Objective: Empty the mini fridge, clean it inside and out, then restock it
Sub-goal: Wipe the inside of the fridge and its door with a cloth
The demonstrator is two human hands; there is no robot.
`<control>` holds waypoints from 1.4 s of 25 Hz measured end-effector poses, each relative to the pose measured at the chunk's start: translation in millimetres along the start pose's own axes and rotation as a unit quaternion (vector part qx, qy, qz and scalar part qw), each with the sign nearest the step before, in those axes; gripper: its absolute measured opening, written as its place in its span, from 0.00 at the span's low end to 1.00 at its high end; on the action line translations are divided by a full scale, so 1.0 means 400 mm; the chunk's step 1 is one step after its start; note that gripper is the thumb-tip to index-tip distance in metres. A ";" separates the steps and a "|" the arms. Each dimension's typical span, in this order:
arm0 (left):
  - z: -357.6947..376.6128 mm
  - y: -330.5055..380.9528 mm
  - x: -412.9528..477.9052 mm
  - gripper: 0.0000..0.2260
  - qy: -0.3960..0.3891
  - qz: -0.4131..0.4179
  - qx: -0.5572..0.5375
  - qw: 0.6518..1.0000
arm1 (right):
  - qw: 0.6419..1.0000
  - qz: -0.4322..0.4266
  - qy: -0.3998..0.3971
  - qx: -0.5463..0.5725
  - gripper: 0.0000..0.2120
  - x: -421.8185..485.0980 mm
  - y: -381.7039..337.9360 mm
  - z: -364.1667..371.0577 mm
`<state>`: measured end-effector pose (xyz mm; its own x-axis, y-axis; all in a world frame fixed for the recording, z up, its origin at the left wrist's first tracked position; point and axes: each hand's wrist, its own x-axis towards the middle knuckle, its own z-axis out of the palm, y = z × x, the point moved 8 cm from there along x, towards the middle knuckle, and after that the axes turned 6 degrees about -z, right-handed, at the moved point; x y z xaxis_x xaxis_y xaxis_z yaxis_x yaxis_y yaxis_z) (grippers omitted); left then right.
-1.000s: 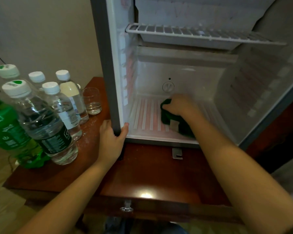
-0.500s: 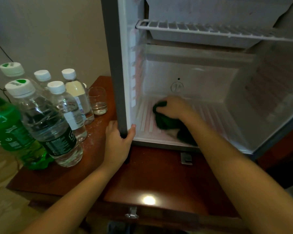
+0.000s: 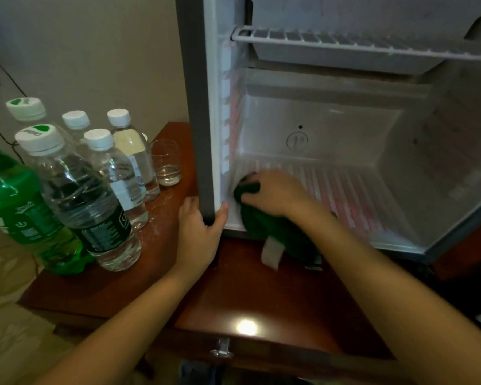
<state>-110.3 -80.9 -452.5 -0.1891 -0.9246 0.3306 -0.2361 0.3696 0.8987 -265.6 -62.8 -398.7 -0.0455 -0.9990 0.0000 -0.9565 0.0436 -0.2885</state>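
A plain beige wall [image 3: 95, 51] is seen at the left, crossed by a thin dark cable [image 3: 8, 75]. On the polished reddish-brown wooden surface [image 3: 206, 295], a bright spot of light [image 3: 246, 327] is reflected near the front edge, above a small metal latch [image 3: 221, 350]. A pale floor [image 3: 9, 315] is seen below.

The reddish-brown wooden table [image 3: 117, 282] carried the open mini fridge [image 3: 197, 107] across its back and right side. Five clear capped water bottles [image 3: 89, 207] stood clustered at its left edge, with a green bottle [image 3: 17, 215] outermost. A glass [image 3: 167, 162] stood near the back, between the bottles and the fridge.
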 end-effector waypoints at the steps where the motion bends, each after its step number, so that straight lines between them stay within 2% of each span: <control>1: 0.002 0.001 -0.001 0.12 -0.001 -0.003 0.004 1.000 | 1.000 0.019 0.005 0.009 0.17 0.063 0.027 -0.015; 4: -0.004 0.017 -0.007 0.13 0.002 0.000 0.007 1.000 | 0.998 0.047 0.025 0.015 0.20 0.179 0.085 -0.054; 6: -0.005 0.013 -0.002 0.10 0.002 -0.003 0.013 1.000 | 0.999 0.038 0.021 0.012 0.19 0.184 0.087 -0.049; 9: -0.005 0.011 -0.003 0.10 0.004 -0.003 0.007 1.000 | 0.999 0.020 0.022 0.031 0.16 0.095 0.036 -0.019; 13: -0.010 0.012 -0.007 0.11 0.000 0.006 0.014 1.000 | 0.998 -0.056 0.012 0.013 0.16 -0.161 -0.080 0.021; 15: -0.009 0.012 -0.011 0.12 -0.010 0.008 0.013 1.000 | 0.995 -0.014 0.071 0.063 0.16 -0.303 -0.036 -0.016; 16: -0.009 0.013 -0.009 0.12 -0.013 0.007 0.010 1.000 | 0.989 0.019 0.125 0.081 0.17 -0.365 0.009 -0.047; 18: -0.002 0.007 -0.004 0.11 -0.014 0.002 0.004 1.000 | 0.973 0.094 0.202 0.057 0.20 -0.463 0.127 -0.079; 19: 0.000 0.004 -0.002 0.12 -0.012 -0.003 0.002 1.000 | 0.969 0.132 0.205 0.040 0.21 -0.489 0.172 -0.077; 21: 0.000 0.001 -0.002 0.14 -0.011 -0.012 0.001 1.000 | 0.969 0.166 0.184 0.015 0.22 -0.493 0.209 -0.049; 26: 0.006 -0.019 0.006 0.18 -0.005 -0.025 0.008 1.000 | 0.983 0.129 0.128 -0.009 0.14 -0.344 0.201 -0.055; 30: 0.003 -0.008 0.002 0.18 -0.002 -0.017 0.020 1.000 | 0.969 0.244 0.042 0.009 0.17 -0.165 0.287 -0.114; 33: 0.003 -0.001 -0.005 0.17 -0.005 -0.002 0.032 0.999 | 0.968 0.241 0.066 -0.027 0.15 -0.217 0.258 -0.093; 35: 0.004 -0.010 0.001 0.17 -0.008 -0.010 0.034 0.999 | 0.973 0.202 0.103 -0.044 0.13 -0.317 0.205 -0.051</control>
<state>-110.8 -82.7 -456.4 -0.1979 -0.9308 0.3073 -0.3047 0.3564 0.8832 -344.1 67.5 -402.7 -0.4700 -0.8772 0.0980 -0.8696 0.4413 -0.2214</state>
